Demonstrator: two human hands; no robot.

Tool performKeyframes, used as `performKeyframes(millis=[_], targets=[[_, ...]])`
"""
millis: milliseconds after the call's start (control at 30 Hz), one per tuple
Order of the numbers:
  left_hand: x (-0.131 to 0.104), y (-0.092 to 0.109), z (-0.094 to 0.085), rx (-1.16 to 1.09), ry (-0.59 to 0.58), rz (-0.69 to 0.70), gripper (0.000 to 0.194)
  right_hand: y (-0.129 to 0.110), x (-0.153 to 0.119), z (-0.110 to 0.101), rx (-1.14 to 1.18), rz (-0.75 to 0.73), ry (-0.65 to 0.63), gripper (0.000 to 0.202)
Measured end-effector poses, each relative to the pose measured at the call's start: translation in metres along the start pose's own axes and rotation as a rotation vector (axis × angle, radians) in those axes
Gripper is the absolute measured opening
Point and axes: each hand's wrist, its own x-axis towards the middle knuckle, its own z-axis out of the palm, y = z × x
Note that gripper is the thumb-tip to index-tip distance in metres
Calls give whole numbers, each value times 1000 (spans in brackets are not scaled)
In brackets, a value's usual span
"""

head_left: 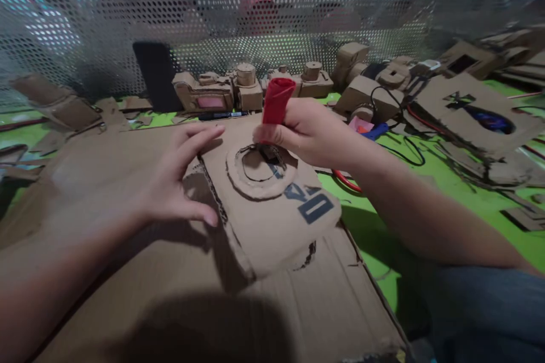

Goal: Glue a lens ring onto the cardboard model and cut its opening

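A red, tube-shaped handle stands upright in my right hand, the fingers wrapped round its lower part. Whatever is at its bottom end is hidden by the hand. That hand is at the far side of a cardboard ring, which lies on a thick cardboard piece with rounded corners and dark printed letters. At the left edge of this piece is my left hand, thumb and fingers spread apart with nothing between them. A large cardboard sheet lies beneath.
Cardboard camera models line the back, before a perforated metal screen. A black phone-like slab leans there; a dark pen lies nearby. Cardboard scraps, black cable and a cut-out board cover the green table at right.
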Motion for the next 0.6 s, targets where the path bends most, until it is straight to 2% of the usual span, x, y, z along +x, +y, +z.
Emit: performKeyframes(millis=[67, 167, 300, 367, 500, 567, 600], targets=[[-1, 8, 2, 92, 68, 84, 101, -1, 2, -3, -31, -43, -16, 34], [-5, 22, 12, 214, 142, 58, 78, -3, 8, -5, -74, -43, -87, 27], [-12, 35, 29, 252, 127, -2, 41, 1, 12, -1, -178, 147, -122, 24], [-13, 38, 34, 222, 113, -13, 31, 7, 11, 3, -205, 188, -105, 26], [-7, 27, 33, 107, 86, 26, 25, 20, 7, 13, -127, 182, -66, 28], [-4, 15, 33, 9, 33, -11, 42, 24, 6, 19, -61, 163, -51, 29], [-3, 8, 33, -57, -28, -33, 62, 25, 6, 22, -22, 135, -52, 28]])
